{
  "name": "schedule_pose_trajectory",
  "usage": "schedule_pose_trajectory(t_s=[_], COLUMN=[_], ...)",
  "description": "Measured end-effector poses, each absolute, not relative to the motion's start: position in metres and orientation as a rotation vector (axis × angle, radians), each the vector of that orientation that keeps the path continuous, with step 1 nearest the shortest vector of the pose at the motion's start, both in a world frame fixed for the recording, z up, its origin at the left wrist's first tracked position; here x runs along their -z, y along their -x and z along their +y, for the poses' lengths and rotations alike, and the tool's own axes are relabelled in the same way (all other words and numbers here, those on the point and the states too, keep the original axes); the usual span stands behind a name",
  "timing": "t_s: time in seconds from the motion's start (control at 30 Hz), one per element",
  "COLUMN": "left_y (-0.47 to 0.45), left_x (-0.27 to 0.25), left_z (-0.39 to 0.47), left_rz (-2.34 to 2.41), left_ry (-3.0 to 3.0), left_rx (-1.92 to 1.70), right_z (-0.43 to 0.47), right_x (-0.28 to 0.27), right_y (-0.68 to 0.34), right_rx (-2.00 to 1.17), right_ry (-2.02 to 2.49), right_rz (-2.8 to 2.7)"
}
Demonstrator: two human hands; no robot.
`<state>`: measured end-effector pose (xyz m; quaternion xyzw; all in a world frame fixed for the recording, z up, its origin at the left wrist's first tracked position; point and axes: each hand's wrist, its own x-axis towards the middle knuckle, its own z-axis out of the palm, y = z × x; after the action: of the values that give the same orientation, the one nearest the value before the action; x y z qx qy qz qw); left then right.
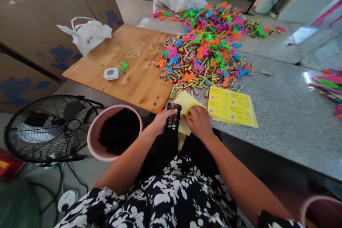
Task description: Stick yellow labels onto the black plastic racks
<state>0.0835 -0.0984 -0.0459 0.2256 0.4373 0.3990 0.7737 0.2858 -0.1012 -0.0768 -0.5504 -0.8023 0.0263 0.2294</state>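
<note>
My left hand [160, 121] is closed around a black openwork plastic rack [173, 118], holding it upright in front of my lap. Close beside it, my right hand [200, 122] pinches a yellow sticker [191, 107] at a pale yellow backing sheet [182, 100]. Whether the sticker is loose from the sheet is hidden by the fingers. Just right of that hand, printed yellow label sheets [231, 106] lie on the grey stone table [283, 114]. Beyond both hands is a large heap of colourful toy guns [199, 53] mixed with small striped tubes [184, 78].
A wooden board [139, 53] carries a small white digital timer [111, 73] and a green toy gun [123, 66]. At left stand a pink bucket [93, 146] of black pieces and a black floor fan [53, 128]. Cardboard boxes [58, 10] rise behind.
</note>
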Motion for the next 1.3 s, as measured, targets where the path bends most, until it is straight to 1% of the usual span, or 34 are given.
schedule_pose_trajectory(t_s=[0.13,0.37,0.7,0.87,0.93,1.17,1.23,1.3], left_y=[-0.084,-0.085,-0.084,-0.086,-0.086,-0.087,-0.088,-0.090], left_x=[0.046,0.053,0.047,0.049,0.049,0.045,0.043,0.042], left_z=[-0.099,-0.100,-0.101,-0.101,-0.101,-0.103,-0.105,-0.107], left_rz=[0.946,0.958,0.987,0.986,0.985,1.051,1.071,1.086], left_ry=[-0.503,-0.530,-0.536,-0.525,-0.521,-0.522,-0.523,-0.541], left_rx=[-0.881,-0.891,-0.877,-0.896,-0.894,-0.864,-0.864,-0.875], right_z=[-0.099,-0.095,-0.088,-0.098,-0.100,-0.095,-0.094,-0.094], right_x=[0.079,0.075,0.081,0.087,0.088,0.079,0.072,0.064], right_y=[-0.287,-0.280,-0.295,-0.290,-0.288,-0.298,-0.307,-0.320], right_rx=[-0.134,-0.067,-0.149,-0.057,-0.067,-0.252,-0.362,-0.539], right_ry=[1.523,1.637,1.570,1.581,1.585,1.509,1.531,1.588], right_rz=[-2.149,-2.163,-2.065,-2.100,-2.100,-1.920,-1.754,-1.524])
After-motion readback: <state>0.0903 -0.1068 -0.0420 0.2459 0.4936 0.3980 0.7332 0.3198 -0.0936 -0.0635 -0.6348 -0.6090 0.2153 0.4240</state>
